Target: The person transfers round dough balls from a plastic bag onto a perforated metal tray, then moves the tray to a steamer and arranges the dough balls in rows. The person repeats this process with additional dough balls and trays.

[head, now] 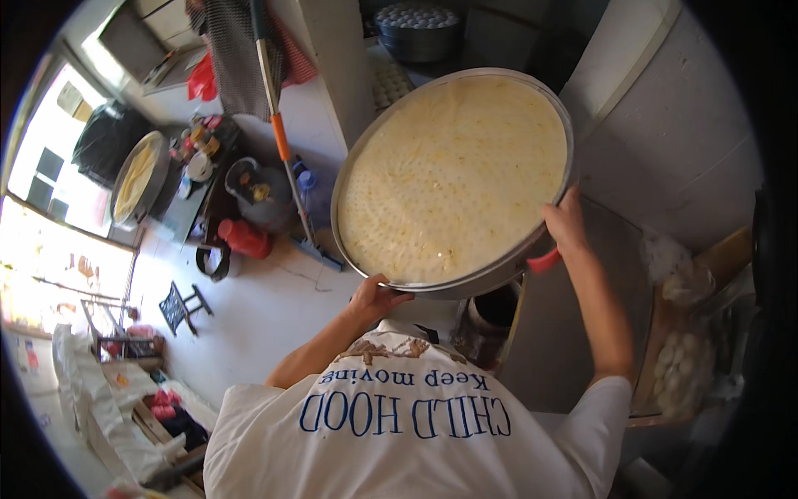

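A large round metal steamer tray (455,181), lined with pale cloth or film with yellowish specks, is held up before my chest and looks tilted. My left hand (373,299) grips its near rim, thumb along the edge. My right hand (566,221) clasps the rim on the right, just above a red handle (543,259). Whether anything lies under the pale surface I cannot tell. Below the tray a dark round opening of a pot or stove (494,309) partly shows.
A metal basin heaped with white eggs or balls (416,31) stands behind the tray. Left are a mop (283,140), a gas cylinder (259,193), a red container (244,238) and a small stool (182,307). A metal worktop (555,349) lies at right, beside bagged white round items (679,368).
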Motion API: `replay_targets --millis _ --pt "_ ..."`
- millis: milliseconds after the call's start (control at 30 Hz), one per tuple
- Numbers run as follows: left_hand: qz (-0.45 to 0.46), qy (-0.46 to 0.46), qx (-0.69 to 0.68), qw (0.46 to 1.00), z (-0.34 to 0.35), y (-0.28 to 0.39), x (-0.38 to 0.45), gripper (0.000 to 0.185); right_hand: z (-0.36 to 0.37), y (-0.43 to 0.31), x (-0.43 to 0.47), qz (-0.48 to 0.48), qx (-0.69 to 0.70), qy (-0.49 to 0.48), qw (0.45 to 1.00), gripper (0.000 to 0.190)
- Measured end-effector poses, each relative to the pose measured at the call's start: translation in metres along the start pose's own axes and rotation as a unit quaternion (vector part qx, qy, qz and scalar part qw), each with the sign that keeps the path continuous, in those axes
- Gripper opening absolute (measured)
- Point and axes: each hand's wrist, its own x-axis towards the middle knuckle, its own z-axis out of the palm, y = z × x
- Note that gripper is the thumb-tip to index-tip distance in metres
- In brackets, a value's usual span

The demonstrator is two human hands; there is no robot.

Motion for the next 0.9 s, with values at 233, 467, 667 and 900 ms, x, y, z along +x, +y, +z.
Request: replay_targets --millis 233,467,667,900 --pt "-0.059 -0.065 -0.011 0.996 0.084 0.119 0.104 0.053 0.011 -0.065 0.150 0.075 -0.141 0.048 0.986 0.077" --pt "0.052 -0.153 0.041 0.986 0.253 0.227 0.254 0.042 -0.017 -0.141 0.279 0.003 -0.016 0.194 0.981 0.102" --pt "0.158 -0.107 0.040 0.981 0.391 0.284 0.389 0.026 0.125 -0.072 0.366 0.207 0.438 0.168 0.859 0.095" --pt "0.179 -0.032 0.121 0.976 0.412 0.372 0.485 0.047 0.243 0.005 0.540 0.313 0.568 -0.029 0.761 0.052"
